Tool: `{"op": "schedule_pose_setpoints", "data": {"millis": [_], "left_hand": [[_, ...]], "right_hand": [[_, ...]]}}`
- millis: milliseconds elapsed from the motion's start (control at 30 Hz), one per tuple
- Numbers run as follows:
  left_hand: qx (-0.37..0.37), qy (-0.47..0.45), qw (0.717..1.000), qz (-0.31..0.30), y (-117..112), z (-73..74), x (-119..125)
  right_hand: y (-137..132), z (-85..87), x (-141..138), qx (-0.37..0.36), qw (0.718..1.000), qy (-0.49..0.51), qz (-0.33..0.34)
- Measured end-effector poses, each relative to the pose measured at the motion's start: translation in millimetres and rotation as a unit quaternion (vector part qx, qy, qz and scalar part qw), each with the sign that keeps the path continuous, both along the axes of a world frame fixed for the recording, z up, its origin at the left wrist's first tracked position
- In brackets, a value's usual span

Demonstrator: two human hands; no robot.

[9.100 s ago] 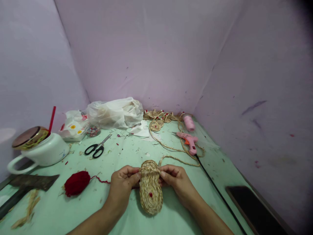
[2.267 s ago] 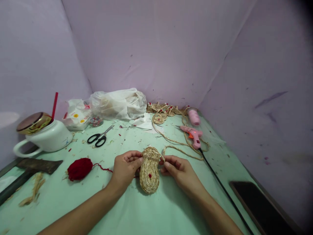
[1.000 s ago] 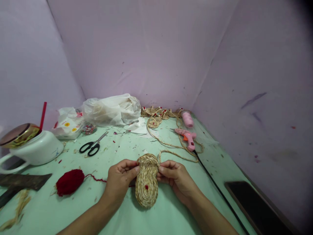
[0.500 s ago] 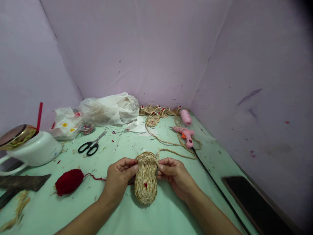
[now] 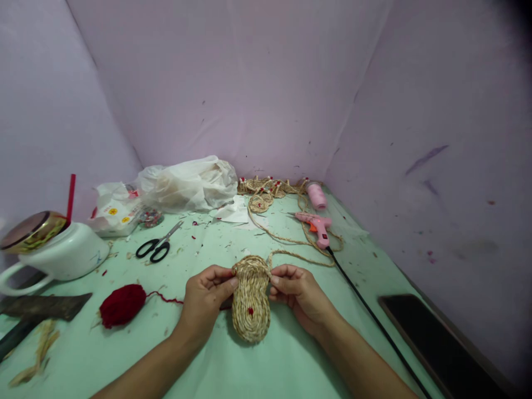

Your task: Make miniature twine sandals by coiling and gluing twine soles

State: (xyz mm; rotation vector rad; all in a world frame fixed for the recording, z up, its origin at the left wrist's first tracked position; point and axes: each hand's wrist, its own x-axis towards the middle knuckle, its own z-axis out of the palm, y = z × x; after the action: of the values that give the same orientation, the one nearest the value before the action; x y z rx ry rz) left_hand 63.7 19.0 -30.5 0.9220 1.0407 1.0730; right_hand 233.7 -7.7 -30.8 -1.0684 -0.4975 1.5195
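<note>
A coiled straw-rope sole (image 5: 251, 299), narrower at its waist and marked with a red knot low down, is held up at the middle front. My left hand (image 5: 210, 296) pinches its upper left edge between thumb and fingers. At the upper right edge, my right hand (image 5: 297, 291) grips the sole where the loose straw rope (image 5: 299, 257) leaves it. That rope loops away to the right and back. From a ball of dark red yarn (image 5: 122, 305) on the left, a strand runs behind my left hand towards the sole.
Black-handled scissors (image 5: 159, 247) lie beyond the yarn. A pink glue gun (image 5: 318, 226) with a black cord and a pink thread spool (image 5: 316, 196) are at right. Further coiled straw pieces (image 5: 270, 188) sit by the wall. A white mug (image 5: 68, 254), a hatchet-like tool (image 5: 50, 307) and a dark flat slab (image 5: 440, 343) flank the table.
Both hands keep their hold on the sole. The whole view has shifted slightly, with the table items a little further right; nothing has been let go.
</note>
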Motion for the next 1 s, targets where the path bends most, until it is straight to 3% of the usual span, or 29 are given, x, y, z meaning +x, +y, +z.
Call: {"op": "schedule_pose_setpoints", "data": {"millis": [633, 833, 1000], "left_hand": [[0.011, 0.004, 1.0, 0.004, -1.8, 0.6, -0.5], [0.0, 0.115, 0.992, 0.052, 7.5, 2.6, -2.6], [0.028, 0.19, 0.981, 0.034, 20.6, -1.0, -16.9]], "right_hand": [[-1.3, 3.9, -3.6, 0.019, 1.0, -0.009, 0.007], [-0.8, 1.2, -5.9, 0.016, 0.996, -0.08, -0.038], [-2.3, 1.2, -7.0, 0.012, 0.993, -0.11, -0.032]]}}
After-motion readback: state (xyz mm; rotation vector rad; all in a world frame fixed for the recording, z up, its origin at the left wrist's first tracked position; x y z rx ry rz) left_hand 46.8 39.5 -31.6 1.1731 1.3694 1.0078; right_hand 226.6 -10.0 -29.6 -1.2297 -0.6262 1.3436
